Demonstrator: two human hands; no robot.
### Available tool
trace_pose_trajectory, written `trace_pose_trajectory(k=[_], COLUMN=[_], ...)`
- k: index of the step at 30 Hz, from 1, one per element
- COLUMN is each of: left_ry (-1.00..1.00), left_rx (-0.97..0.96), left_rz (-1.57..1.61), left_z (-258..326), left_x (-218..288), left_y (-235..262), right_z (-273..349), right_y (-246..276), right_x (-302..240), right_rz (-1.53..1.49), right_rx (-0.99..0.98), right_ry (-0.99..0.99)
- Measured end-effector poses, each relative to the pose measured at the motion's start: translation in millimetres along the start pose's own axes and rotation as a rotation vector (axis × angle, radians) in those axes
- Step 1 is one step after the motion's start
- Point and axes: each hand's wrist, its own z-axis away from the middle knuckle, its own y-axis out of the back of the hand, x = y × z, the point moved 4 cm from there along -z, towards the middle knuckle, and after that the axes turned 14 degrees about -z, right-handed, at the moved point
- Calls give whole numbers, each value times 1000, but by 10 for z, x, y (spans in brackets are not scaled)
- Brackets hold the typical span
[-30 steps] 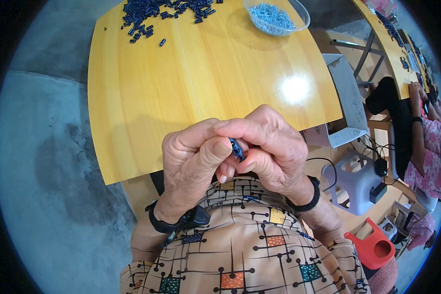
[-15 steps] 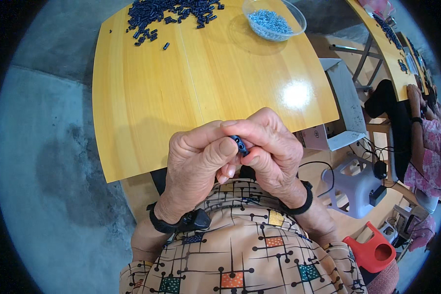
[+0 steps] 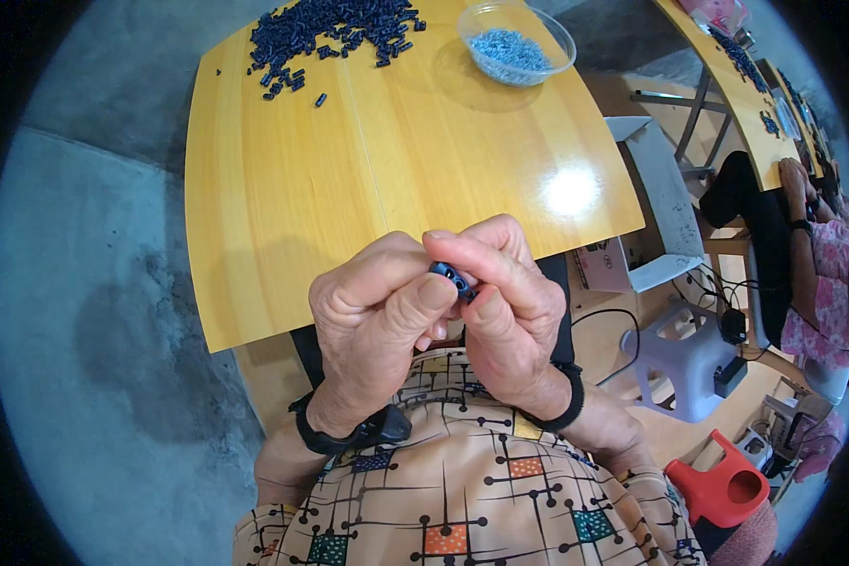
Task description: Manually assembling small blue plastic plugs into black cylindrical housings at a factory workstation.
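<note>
A small dark-blue plastic piece with holes (image 3: pixel 450 276) is between my two hands, just beyond the table's near edge and in front of my body. My left hand (image 3: pixel 373 307) pinches it with thumb and bent forefinger. The fingers of my right hand (image 3: pixel 505 302) close on its right end, forefinger over the top and thumb below. A bit of dark material shows by the right thumb tip; whether it is part of the same piece I cannot tell. On the far left of the table lies a heap of similar dark-blue pieces (image 3: pixel 335 33).
The yellow wooden table (image 3: pixel 283 208) spans the middle. On its far right stands a clear round bowl (image 3: pixel 568 61) of tiny silvery-blue parts (image 3: pixel 509 57). To the right are an open carton (image 3: pixel 665 208), a lilac stool (image 3: pixel 684 363), cables, a red plastic seat (image 3: pixel 722 476) and another person (image 3: pixel 825 274).
Both hands have shifted slightly left, and the blue piece has tilted a little between the fingers. The view has moved slightly, so the table items sit lower and the bowl further left.
</note>
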Motion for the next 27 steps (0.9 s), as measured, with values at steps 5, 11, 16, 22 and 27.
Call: trace_pose_trajectory(k=[5, 11, 16, 22, 27], left_ry=[-149, -267, -300, -237, -219], left_rx=[53, 81, 124, 111, 58], left_rz=[-11, -3, -99, -80, -7], left_z=[13, -13, -19, -43, -85], left_x=[30, -12, 17, 4, -10], left_y=[-4, -19, -17, 3, 38], right_z=[20, 50, 79, 51, -39], right_y=[-54, -105, -108, -102, -32], right_x=[13, 31, 61, 52, 21], right_rz=[-16, -94, -139, -115, -75], right_rx=[56, 134, 120, 112, 12], right_ry=[14, -10, -64, -107, -115])
